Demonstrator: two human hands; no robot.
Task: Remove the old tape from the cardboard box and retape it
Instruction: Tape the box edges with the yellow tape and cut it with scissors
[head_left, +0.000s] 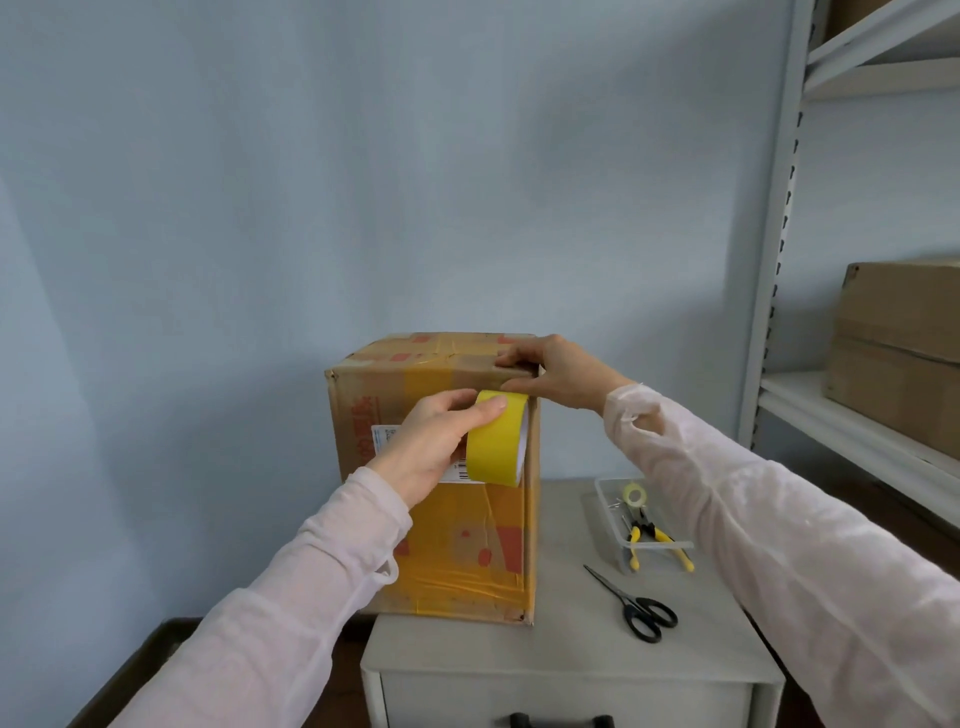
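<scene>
The cardboard box (457, 540) stands upright on a small grey cabinet (571, 649), towards its left side & close to the blue wall. Writing on the box: a vertical line of red printed characters (363, 423) on the front face, too blurred to read. Next to it is a white shipping label (383, 435) w/ a barcode strip lower down; the text is too small to read & the left hand covers most of it. Red blocks show through old yellowish tape (467, 582) across the lower front, w/ more tape bands over the top flaps. No brand name can be made out.

The left hand (431, 447) holds a yellow tape roll (496, 447) against the front face near the top right corner. Its thumb is laid over the roll's outer band; the other fingers are behind it & hidden. The right hand (553, 374) clamps that same top corner, fingers together on the top edge & thumb on the front just above the roll. Can't tell if a tape end runs under the thumb.

To the right on the cabinet top lie black scissors (636, 605), shut, apart from the box. Behind them is a clear plastic tray (608, 519) w/ yellow-handled pliers (657, 540) & a small clear tape roll (632, 493). At far right, a white metal rack (779, 260) carries brown cartons (898, 338).
</scene>
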